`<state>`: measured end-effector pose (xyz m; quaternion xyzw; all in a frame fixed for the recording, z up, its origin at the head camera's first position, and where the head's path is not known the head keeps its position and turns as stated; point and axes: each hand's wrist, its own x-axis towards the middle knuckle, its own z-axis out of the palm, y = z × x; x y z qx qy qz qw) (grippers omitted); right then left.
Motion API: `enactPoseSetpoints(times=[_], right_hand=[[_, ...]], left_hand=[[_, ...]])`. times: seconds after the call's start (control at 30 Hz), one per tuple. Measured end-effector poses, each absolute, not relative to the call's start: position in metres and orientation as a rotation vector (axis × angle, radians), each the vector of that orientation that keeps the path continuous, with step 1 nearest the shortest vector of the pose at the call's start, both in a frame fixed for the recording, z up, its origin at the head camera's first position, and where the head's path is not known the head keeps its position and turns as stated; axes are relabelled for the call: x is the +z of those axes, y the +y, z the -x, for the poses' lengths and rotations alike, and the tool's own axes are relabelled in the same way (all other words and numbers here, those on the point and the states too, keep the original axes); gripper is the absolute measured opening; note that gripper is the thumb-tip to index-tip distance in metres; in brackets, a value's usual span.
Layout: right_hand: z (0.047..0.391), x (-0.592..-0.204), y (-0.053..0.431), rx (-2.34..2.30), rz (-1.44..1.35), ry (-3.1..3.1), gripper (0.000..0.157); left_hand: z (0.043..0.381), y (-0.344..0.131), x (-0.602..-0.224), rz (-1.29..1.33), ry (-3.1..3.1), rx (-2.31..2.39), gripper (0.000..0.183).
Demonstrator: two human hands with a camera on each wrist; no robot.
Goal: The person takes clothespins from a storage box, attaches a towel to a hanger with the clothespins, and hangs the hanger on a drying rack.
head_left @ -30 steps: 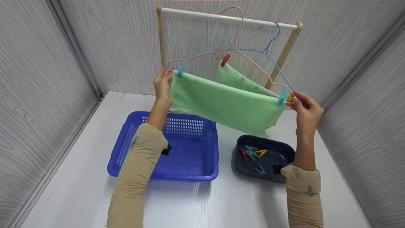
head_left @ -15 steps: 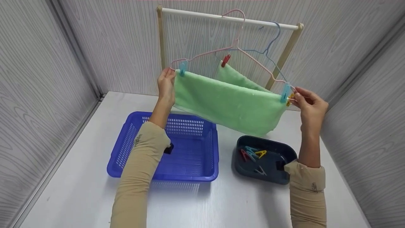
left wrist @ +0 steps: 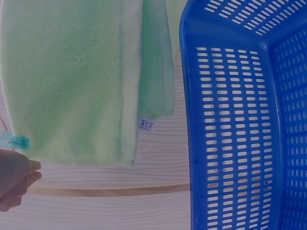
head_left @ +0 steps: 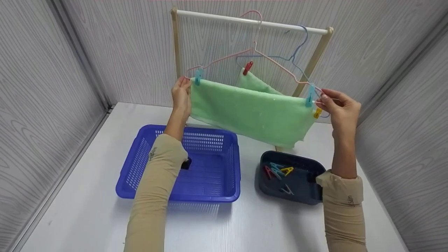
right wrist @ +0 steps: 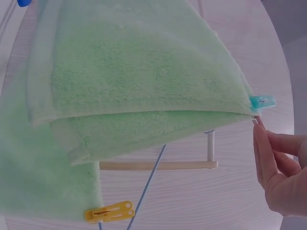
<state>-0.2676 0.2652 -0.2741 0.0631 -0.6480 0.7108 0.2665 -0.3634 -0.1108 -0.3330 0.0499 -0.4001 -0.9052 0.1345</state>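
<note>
A pink hanger [head_left: 276, 64] has its hook at the white rail, and a folded green towel [head_left: 245, 112] hangs from its lower bar. Light blue clothespins [head_left: 198, 77] clip the towel at both ends. My left hand [head_left: 181, 96] pinches the hanger's left corner beside one clothespin. At the other end my right hand [head_left: 343, 108] pinches the right corner between thumb and fingers, close to the second clothespin [right wrist: 263, 102]. Behind, a blue hanger [head_left: 297, 49] on the rail bears another green towel [head_left: 257, 82], clipped by a red clothespin [head_left: 247, 68] and a yellow clothespin [right wrist: 109, 212].
The white rail [head_left: 224, 17] stands on wooden posts [head_left: 315, 59] at the back. A blue perforated basket [head_left: 235, 175] sits at left under my left arm. To the right, a dark tray [head_left: 304, 199] holds several loose clothespins [head_left: 277, 169].
The pink hanger's hook has shifted left along the rail. Its right end has risen with my right hand, showing the yellow clothespin below it. Both hands keep their hold.
</note>
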Motion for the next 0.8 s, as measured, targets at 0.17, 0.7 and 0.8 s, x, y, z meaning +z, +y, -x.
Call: enactPoseSetpoints(times=[0.17, 0.7, 0.8], right_hand=[[0.271, -0.279, 0.264, 1.938, -0.151, -1.764, 0.019], [0.281, -0.310, 0.273, 1.966, -0.086, -1.976, 0.025], [0.281, -0.311, 0.271, 1.988, -0.094, -1.930, 0.019]], left_hand=[[0.365, -0.113, -0.337, -0.141, -1.172, -2.607, 0.050], [0.373, -0.098, -0.356, -0.087, -1.181, -2.597, 0.047], [0.373, -0.099, -0.356, -0.063, -1.194, -2.595, 0.047]])
